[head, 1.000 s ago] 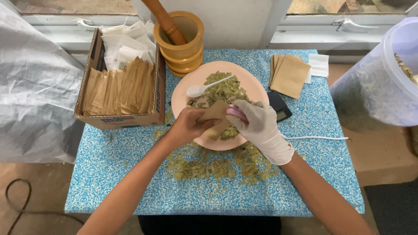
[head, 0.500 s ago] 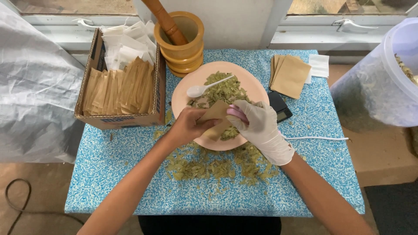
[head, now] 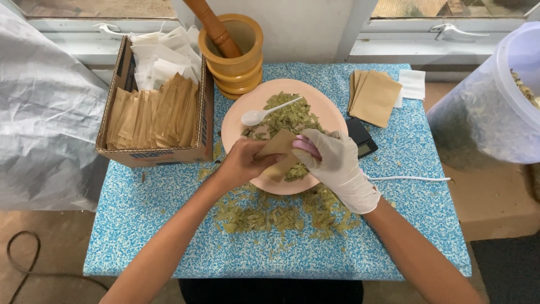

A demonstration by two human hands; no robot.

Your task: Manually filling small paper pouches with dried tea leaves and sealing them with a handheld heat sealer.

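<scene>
Table (head: 394,236) under a blue-and-white speckled cloth fills most of the view, with a large translucent plastic bucket (head: 495,107) standing off its right edge and a grey plastic sheet (head: 45,112) hanging at its left. Next in bulk, a cardboard box (head: 154,155) at the table's left back holds upright brown and white paper sachets. A peach-coloured plate (head: 236,126) sits at the middle, heaped with dried green leaves (head: 289,115); a white plastic spoon (head: 264,114) lies across them. Behind the plate stands a wooden mortar (head: 236,62) with its pestle (head: 211,25) leaning in it. More crushed leaves (head: 281,217) are scattered on the cloth in front of the plate. A stack of flat brown sachets (head: 376,98) lies to the right, near a small black scale (head: 360,138). Over the plate's near edge, the bare left hand (head: 244,163) pinches a brown paper sachet (head: 280,149), while the white-gloved right hand (head: 334,163) grips its other side, fingers closed on it.
</scene>
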